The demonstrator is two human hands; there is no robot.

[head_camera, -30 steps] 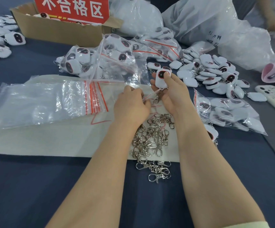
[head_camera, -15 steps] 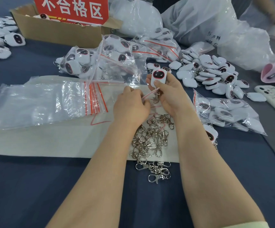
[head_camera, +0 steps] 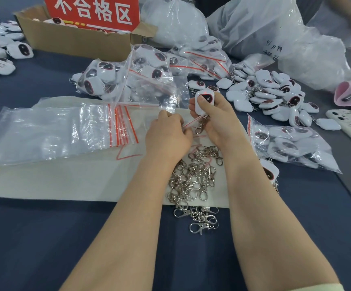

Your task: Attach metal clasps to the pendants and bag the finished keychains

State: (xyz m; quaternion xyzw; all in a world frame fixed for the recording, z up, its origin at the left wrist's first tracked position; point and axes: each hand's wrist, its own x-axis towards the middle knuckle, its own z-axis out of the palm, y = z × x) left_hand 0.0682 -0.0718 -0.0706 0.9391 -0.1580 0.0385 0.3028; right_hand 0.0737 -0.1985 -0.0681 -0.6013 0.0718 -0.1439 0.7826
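Head view, right hand (head_camera: 216, 118) gripping pendant (head_camera: 204, 101), clasp (head_camera: 201, 127) dangling beneath

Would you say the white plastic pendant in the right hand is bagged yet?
Not yet: the white plastic pendant sits bare in the right hand, outside any bag.

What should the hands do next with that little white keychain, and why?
Probably slip it into the clear bag. The right hand holds the pendant with a clasp hanging under it, so it looks finished, and the left hand pinches the bag's red-striped edge right beside it.
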